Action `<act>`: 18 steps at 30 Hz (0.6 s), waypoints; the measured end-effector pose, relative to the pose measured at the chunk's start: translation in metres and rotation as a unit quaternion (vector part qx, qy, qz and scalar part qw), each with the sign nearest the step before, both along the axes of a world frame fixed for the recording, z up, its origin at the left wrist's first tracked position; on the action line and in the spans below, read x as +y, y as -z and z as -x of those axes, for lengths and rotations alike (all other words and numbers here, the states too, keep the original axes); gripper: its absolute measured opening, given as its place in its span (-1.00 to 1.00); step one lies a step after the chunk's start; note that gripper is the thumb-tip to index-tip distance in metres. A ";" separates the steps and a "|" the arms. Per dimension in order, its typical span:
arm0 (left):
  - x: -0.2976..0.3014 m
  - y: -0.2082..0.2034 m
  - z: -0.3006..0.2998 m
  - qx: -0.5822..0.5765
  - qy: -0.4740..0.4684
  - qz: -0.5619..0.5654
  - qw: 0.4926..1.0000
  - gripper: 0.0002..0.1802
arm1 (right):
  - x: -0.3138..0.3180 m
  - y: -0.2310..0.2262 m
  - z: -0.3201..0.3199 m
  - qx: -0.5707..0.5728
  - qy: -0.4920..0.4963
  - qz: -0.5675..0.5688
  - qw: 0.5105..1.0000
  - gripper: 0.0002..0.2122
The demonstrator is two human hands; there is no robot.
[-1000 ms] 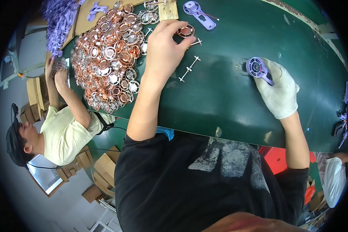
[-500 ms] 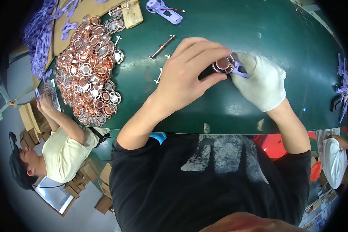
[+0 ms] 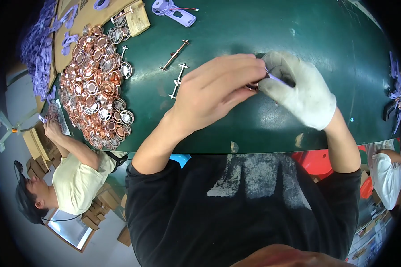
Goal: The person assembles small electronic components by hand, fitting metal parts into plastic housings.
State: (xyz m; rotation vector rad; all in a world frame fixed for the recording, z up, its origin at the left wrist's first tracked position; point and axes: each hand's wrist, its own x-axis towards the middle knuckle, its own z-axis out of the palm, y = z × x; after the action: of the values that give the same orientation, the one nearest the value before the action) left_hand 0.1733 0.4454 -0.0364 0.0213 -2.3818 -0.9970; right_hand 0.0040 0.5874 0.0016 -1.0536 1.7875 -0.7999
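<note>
My bare left hand [image 3: 214, 91] is closed, its fingertips and thumb pinching a round copper-coloured ring piece [image 3: 252, 86]. Only the ring's edge shows, for the fingers cover most of it. A white glove covers my right hand [image 3: 300, 91], which is curled around a purple plastic part [image 3: 275, 78]. The two pieces meet between my hands, above the green table [image 3: 236, 129]; how they join is hidden. Left of my left hand lie a silver rod with crosspieces [image 3: 178, 81] and a copper-coloured rod [image 3: 174, 55].
A large heap of copper and silver rings [image 3: 98, 89] covers the table's left side. Purple parts [image 3: 35, 58] are piled beyond it, by cardboard [image 3: 89, 13]. A purple housing with a red wire [image 3: 173, 12] lies at the far side. A co-worker [image 3: 71, 178] sits left.
The purple part and the ring have been tilted, so the ring's face no longer shows. My gloved fingers have shifted on the part. The table's contents appear farther left in the picture.
</note>
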 end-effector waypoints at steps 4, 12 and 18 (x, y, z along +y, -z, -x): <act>0.004 0.000 0.006 0.089 0.063 0.032 0.994 -0.51 | 0.007 0.007 0.000 0.002 -0.034 0.033 0.999 -0.60; 0.004 0.007 0.006 0.103 0.072 -0.008 0.992 -0.46 | 0.006 0.001 -0.003 0.029 -0.066 -0.022 0.997 -0.60; 0.008 0.007 -0.001 -0.024 0.088 -0.239 0.967 -0.45 | 0.011 0.032 -0.018 0.115 0.020 0.163 0.980 -0.68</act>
State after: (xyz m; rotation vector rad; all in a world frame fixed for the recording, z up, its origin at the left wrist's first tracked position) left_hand 0.1740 0.4531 -0.0430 0.0125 -2.1561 -1.6529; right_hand 0.0218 0.5984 -0.0305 -1.3733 1.9149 -1.0578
